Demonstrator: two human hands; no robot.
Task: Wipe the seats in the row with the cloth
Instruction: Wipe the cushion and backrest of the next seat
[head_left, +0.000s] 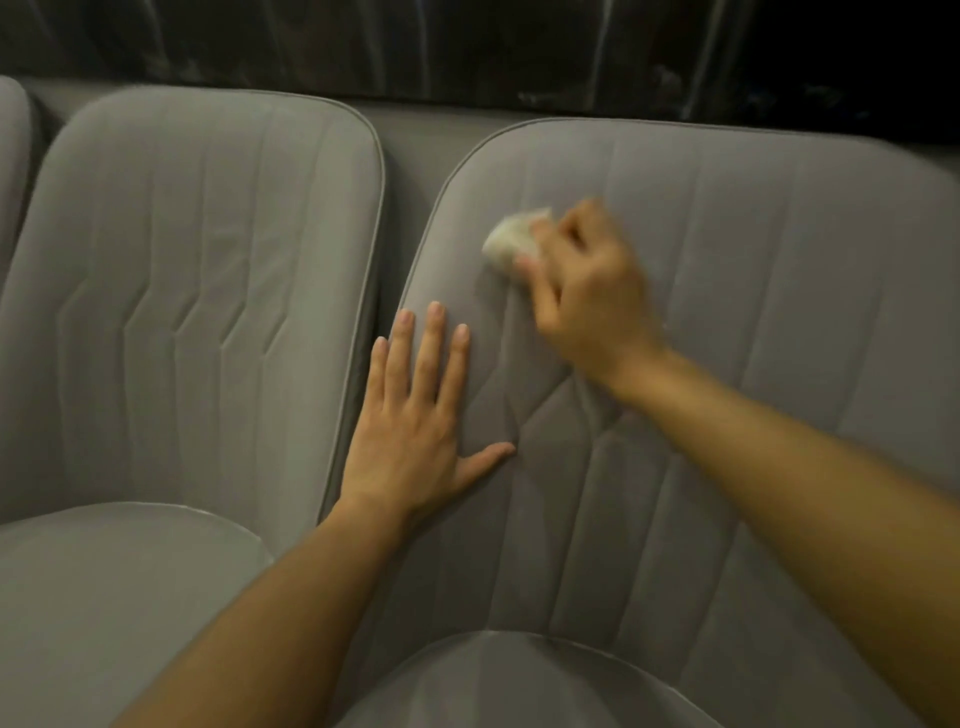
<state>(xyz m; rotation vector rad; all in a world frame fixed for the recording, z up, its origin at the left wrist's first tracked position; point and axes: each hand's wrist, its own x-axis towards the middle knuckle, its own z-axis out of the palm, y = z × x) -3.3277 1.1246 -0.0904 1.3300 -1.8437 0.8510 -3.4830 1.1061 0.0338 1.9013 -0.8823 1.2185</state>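
Observation:
Two grey padded seats stand side by side. The right seat's backrest (727, 322) fills the middle and right of the view. My right hand (587, 296) grips a small bunched white cloth (511, 241) and presses it against the upper left of that backrest; the hand is blurred. My left hand (415, 415) lies flat on the same backrest near its left edge, fingers straight and spread. The left seat's backrest (197, 291) is untouched by either hand.
A narrow dark gap (382, 312) separates the two backrests. Seat cushions show at the bottom left (114, 597) and bottom middle (519, 680). The edge of a third seat (13, 156) is at far left. A dark wall (467, 47) runs behind the row.

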